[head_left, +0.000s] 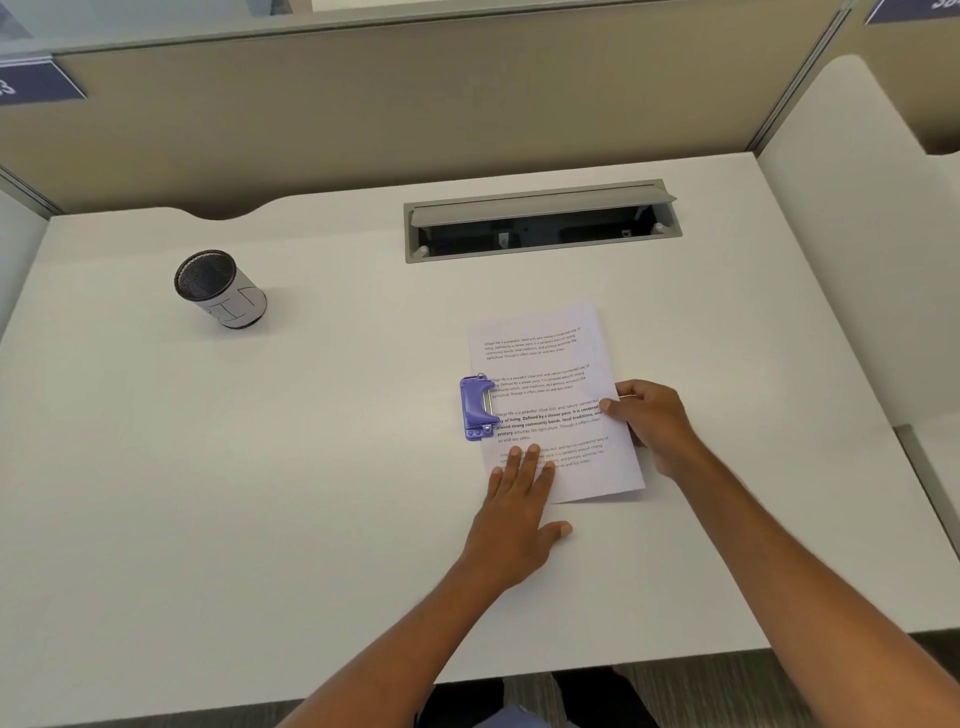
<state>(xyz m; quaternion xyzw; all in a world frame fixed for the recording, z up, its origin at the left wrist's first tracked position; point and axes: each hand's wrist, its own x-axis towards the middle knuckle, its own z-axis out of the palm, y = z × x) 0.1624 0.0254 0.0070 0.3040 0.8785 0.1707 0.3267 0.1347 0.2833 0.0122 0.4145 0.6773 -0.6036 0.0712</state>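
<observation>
A printed sheet of paper (550, 364) lies on the white desk (260, 467), a little right of centre. A purple hole punch (476, 407) sits over the paper's left edge, at about mid-height. My left hand (519, 499) lies flat with straight fingers on the sheet's lower left corner. My right hand (652, 421) holds the paper's right edge, thumb on top and fingers curled beneath it.
A black mesh pen cup (221, 288) with a white label stands at the back left. A grey cable hatch (540, 221) is open in the desk behind the paper. Beige partition walls enclose the back and sides. The desk's front edge runs near my arms.
</observation>
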